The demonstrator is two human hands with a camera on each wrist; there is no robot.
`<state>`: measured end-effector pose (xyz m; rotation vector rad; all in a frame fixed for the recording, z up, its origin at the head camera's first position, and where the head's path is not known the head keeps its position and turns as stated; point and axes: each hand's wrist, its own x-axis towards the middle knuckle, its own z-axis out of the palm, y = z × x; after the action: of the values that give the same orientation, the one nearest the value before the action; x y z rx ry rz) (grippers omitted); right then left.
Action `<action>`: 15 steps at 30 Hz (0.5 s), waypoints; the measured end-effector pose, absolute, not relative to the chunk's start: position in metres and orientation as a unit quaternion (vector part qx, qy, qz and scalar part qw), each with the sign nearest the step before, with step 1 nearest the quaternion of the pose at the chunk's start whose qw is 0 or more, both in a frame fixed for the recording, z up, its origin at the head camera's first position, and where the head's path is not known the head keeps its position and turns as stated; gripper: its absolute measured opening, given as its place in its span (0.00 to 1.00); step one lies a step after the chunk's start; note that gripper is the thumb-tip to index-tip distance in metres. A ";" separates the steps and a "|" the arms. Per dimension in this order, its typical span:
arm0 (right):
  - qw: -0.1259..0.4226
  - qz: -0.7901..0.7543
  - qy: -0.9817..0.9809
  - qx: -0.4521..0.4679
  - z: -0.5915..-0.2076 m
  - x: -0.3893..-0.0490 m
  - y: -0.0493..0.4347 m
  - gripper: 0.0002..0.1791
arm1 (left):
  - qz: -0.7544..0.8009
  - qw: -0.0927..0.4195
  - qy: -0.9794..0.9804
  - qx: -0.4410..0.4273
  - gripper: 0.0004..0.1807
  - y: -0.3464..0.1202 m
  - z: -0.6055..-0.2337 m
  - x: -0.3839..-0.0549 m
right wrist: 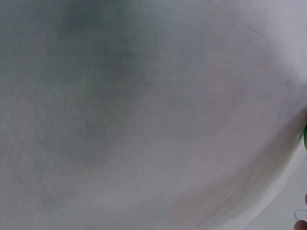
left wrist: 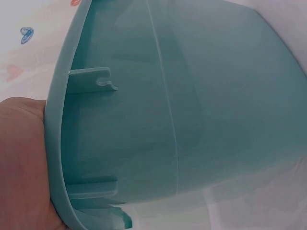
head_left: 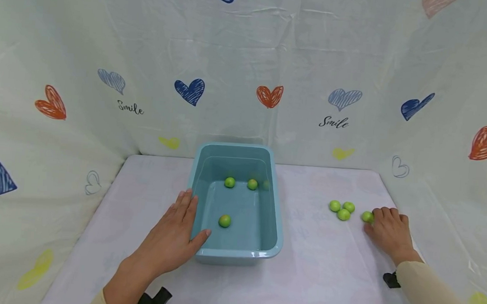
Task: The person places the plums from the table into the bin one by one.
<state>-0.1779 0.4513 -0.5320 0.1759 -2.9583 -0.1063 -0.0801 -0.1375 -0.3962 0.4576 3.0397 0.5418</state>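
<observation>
A blue-green plastic basin (head_left: pixel 236 257) stands mid-table with three small round green fruits inside, one (head_left: pixel 224 221) near its front. My left hand (head_left: pixel 168 238) lies along the basin's left rim, fingers straight, thumb over the near corner. The left wrist view shows that hand (left wrist: pixel 21 163) against the rim and the basin's ribbed outer wall (left wrist: pixel 230 96). Far to the right, my right hand (head_left: pixel 390 233) holds a green fruit (head_left: pixel 367 216) between thumb and curled fingers, low over the table. In the right wrist view only a sliver of green fruit (right wrist: pixel 305 139) shows.
Three more green fruits (head_left: pixel 343 214) lie clustered just left of my right hand. A pale cloth covers the table (head_left: pixel 319 280). Behind and at both sides hangs a white curtain (head_left: pixel 234 43) printed with hearts. Blurred pale cloth (right wrist: pixel 158 143) fills most of the right wrist view.
</observation>
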 end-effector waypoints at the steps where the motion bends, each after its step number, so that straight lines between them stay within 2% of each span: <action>1: 0.088 -0.034 -0.994 0.055 -0.532 -0.179 0.450 0.25 | 0.175 0.011 0.974 0.146 0.49 -0.138 -0.396 -0.080; 8: 0.129 -0.006 -0.990 0.058 -0.525 -0.185 0.445 0.26 | 0.174 0.012 0.973 0.149 0.49 -0.138 -0.396 -0.080; 15: 0.173 0.008 -0.981 0.092 -0.495 -0.194 0.421 0.26 | 0.170 0.007 0.974 0.150 0.49 -0.139 -0.397 -0.080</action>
<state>-0.1940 0.4209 -0.4949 0.2621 -2.7824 0.0217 -0.0800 -0.1389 -0.3969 0.4677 3.0456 0.5332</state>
